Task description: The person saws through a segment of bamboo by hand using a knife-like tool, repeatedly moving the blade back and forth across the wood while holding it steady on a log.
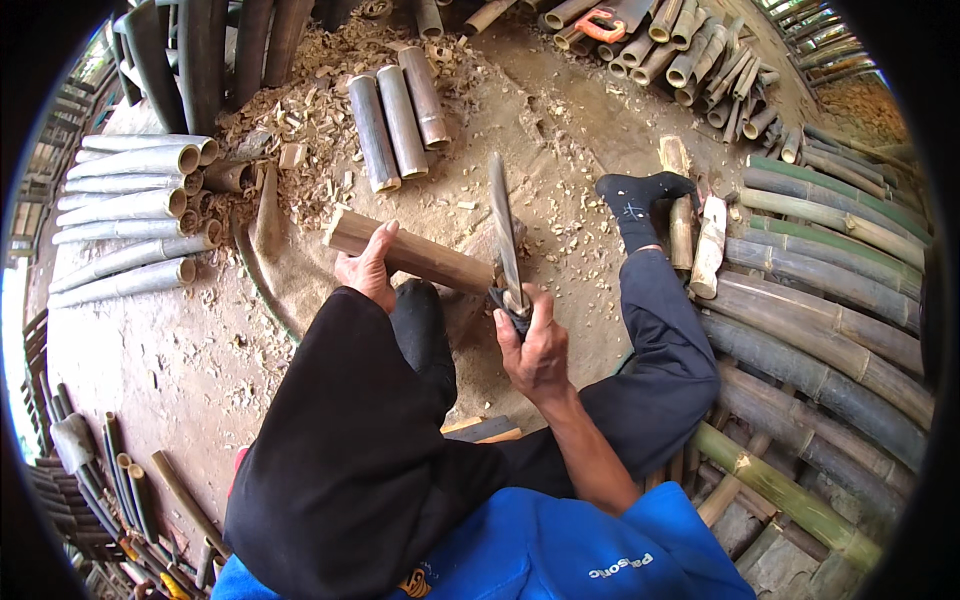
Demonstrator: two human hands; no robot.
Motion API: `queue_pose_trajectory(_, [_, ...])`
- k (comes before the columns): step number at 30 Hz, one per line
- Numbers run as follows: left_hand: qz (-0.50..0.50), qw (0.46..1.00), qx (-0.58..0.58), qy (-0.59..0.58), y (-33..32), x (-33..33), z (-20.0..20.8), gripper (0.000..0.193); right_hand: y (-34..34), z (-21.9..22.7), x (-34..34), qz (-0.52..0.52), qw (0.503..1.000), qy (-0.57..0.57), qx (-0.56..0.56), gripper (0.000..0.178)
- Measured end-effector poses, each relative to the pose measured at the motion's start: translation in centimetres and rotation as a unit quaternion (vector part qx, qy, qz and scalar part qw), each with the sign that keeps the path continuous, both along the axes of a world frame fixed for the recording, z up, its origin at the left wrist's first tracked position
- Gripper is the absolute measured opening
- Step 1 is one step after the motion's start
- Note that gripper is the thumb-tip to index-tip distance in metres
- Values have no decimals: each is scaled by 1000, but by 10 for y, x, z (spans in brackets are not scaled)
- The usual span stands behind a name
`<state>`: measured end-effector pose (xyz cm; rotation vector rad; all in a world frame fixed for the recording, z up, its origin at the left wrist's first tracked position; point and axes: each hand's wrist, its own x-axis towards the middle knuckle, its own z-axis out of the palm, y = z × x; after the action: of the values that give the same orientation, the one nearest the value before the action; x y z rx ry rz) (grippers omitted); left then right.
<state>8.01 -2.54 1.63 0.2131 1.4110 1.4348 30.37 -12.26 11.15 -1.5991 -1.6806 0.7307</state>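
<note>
My left hand (370, 266) grips a brown bamboo section (435, 258) near its left end. The piece lies slanted above my bent left leg, and its skin looks shaved. In my right hand (540, 348) is a knife (503, 220), the fingers closed round its dark handle. Its long blade points up and away from me, beside the right end of the bamboo section. Whether blade and bamboo touch, I cannot tell. Three cut bamboo tubes (402, 122) lie side by side on the ground farther off.
Stacked bamboo tubes (130, 240) lie at left. Shavings (290, 110) litter the ground. At far right are piled tubes and a saw with an orange handle (603, 25). Long bamboo poles (820, 320) line the right side. A pale wood block (709, 248) lies near my right foot (640, 205).
</note>
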Motion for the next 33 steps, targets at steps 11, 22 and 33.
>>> queue_pose_trajectory(11, [5, 1000, 2, 7, -6, 0, 7, 68, 10, 35, -2, -3, 999, -15, -33, 35])
queue_pose_trajectory(22, [-103, 992, 70, 8, -15, -8, 20, 45, 9, 21, 6, 9, 990, -55, -128, 32])
queue_pose_trajectory(33, [-33, 998, 29, -46, -23, -17, -2, 71, -7, -8, 9, 1, 968, -110, -227, 32])
